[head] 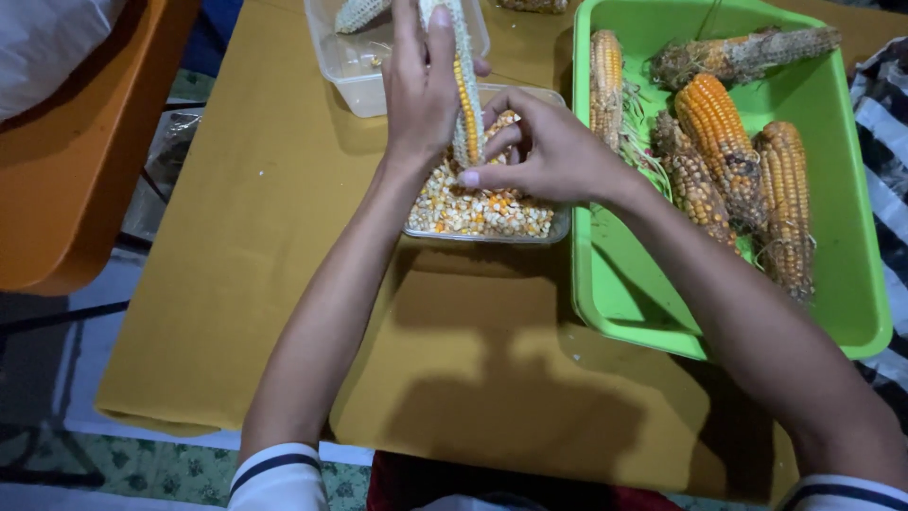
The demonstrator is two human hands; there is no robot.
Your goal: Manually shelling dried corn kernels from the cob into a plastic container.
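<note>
nearest the camera, two striped cuffs (280, 476) frame the forearms that reach out over a table under a mustard-yellow cloth (255, 284). further out, the right hand (558, 156) is curled narrow, thumb and fingertips pressed against the lower end of a half-stripped corn cob (465, 90), working at the kernels there. the left hand (423, 85) is wrapped around that cob from behind and holds it nearly upright; one strip of orange kernels remains down its side, the rest is bare pale core. the cob's foot sits over a clear plastic tub (558, 227) part full of loose kernels (478, 208), so it is directly between the hands, above the pile. to the right lies a green tray (624, 293) with several whole dried cobs (724, 142), well clear of the hands. beyond the tub a second clear container (355, 71) holds bare cobs. the likely trouble: kernels popped off by the thumb could fly past the low tub rim onto the cloth or floor, since the tub looks shallow; the upright cob could also slip in the left grip if pushed hard sideways, and it might tip the light tub.
</note>
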